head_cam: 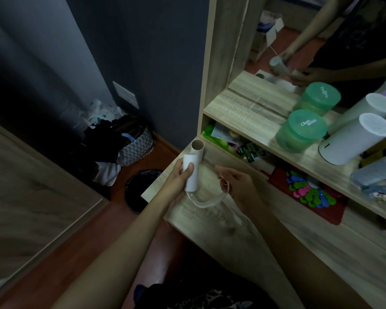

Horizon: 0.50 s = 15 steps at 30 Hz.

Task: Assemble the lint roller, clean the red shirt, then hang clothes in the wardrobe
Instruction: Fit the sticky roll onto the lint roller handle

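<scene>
My left hand grips a white lint roll, held upright over the left end of the wooden dresser top. A pale curved roller handle comes out of the roll's lower end and arcs right. My right hand pinches the handle's upper end, thumb and fingers curled round it. An empty cardboard tube lies on the dresser corner just behind the roll. No red shirt is in view.
A green lidded jar and a white cylinder stand on the shelf before a mirror. Colourful clips lie on a red tray. On the floor at left are a black bin and a laundry basket.
</scene>
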{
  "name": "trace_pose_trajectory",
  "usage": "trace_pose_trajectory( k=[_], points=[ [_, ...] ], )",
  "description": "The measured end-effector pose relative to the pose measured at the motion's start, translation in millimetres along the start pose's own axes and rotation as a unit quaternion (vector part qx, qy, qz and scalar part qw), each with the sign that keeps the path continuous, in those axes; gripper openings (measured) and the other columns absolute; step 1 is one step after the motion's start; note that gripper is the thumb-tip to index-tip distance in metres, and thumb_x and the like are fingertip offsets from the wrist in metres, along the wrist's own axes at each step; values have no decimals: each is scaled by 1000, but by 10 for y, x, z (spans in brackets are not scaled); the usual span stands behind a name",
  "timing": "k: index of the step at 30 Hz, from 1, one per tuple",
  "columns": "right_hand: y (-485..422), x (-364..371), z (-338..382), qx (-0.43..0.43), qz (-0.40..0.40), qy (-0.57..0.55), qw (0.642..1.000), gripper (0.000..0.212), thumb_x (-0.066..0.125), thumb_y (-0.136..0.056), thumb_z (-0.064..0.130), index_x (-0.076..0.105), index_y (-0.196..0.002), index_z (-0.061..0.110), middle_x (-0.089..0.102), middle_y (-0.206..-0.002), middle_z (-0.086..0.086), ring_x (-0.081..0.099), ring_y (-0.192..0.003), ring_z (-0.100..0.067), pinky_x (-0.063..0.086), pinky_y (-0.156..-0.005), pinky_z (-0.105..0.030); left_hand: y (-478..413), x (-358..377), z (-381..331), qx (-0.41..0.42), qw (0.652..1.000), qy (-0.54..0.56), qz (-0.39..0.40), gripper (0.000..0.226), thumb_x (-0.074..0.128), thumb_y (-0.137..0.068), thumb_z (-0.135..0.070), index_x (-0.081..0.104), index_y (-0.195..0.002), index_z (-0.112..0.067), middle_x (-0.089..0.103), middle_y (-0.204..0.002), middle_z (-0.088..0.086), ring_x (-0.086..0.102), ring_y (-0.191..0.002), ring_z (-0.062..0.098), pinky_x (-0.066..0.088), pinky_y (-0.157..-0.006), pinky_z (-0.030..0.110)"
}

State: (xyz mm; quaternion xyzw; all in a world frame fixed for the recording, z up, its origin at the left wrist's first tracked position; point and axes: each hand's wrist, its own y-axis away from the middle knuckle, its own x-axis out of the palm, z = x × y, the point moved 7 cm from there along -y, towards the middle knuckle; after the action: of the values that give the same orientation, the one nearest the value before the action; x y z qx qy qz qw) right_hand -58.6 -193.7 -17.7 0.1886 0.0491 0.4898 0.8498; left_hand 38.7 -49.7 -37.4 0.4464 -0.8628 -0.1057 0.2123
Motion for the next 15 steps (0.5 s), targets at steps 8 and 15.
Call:
trace_pose_trajectory(
  k=[8, 15],
  points=[
    [-422, -170, -417, 76, -35, 6, 997, 16, 61, -91, 16, 68, -90, 2, 56, -70, -4, 40, -56, -9, 35, -49, -20, 9, -274, 83, -34, 994, 42, -99, 31, 52, -98, -29, 45, -126, -18, 59, -109, 5, 60, -91, 15, 52, -76, 33],
    [-669, -183, -616, 83, -78, 93, 989, 26, 58, -93, 26, 67, -79, 5, 60, -65, -6, 53, -60, -16, 44, -64, -30, 32, -304, 204, -57, 992, 33, -108, 48, 52, -98, -31, 38, -140, -14, 58, -121, 8, 60, -97, 16, 53, -76, 31]
  ],
)
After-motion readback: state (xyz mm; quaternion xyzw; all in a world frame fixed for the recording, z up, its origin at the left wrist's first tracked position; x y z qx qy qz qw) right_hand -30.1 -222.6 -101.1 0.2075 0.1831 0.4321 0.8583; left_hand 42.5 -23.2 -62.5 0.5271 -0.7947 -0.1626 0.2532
